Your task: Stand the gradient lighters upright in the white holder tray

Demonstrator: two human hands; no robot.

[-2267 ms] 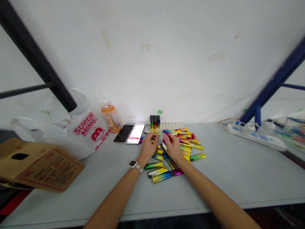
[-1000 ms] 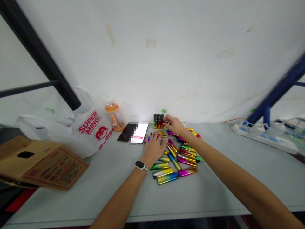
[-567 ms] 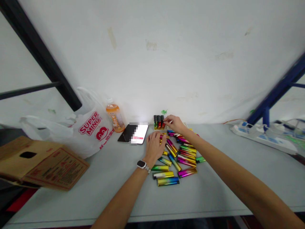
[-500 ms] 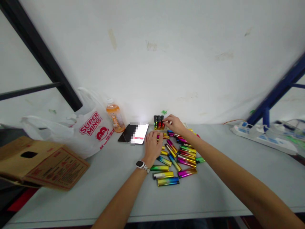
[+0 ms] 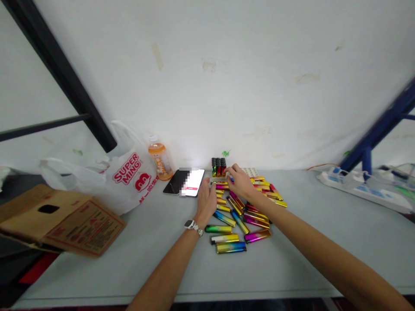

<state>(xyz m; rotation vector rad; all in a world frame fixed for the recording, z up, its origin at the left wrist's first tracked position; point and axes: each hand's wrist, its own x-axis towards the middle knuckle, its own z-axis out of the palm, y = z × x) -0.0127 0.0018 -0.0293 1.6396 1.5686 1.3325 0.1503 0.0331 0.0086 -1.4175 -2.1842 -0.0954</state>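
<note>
Many disposable lighters (image 5: 231, 247) with glossy metallic bodies lie flat in a loose spread on the tabletop (image 5: 145, 268), running from near its rear edge toward its front edge. At the rear edge, a tight block of upright lighters (image 5: 218, 167) stands 3 across. The left hand (image 5: 206, 202) lies along the spread's left side, fingers extended and seemingly released, beside the nearest lighters. The right hand (image 5: 240, 181) has its fingers curled just to the right of the upright block, in front of a white gridded tray (image 5: 249, 172); whether they pinch a lighter I cannot tell.

Each lighter is probably light and rigid, easy to lift with 2 fingers. The shiny surface looks slippery, so a pinch across the flat sides at mid-body should be surest, clear of the dark head where a lever could be pressed. Upright, a lighter has a narrow foot and may topple if nudged, perhaps taking neighbours along; a hold high on the body, just under the head, seems best there.
</note>
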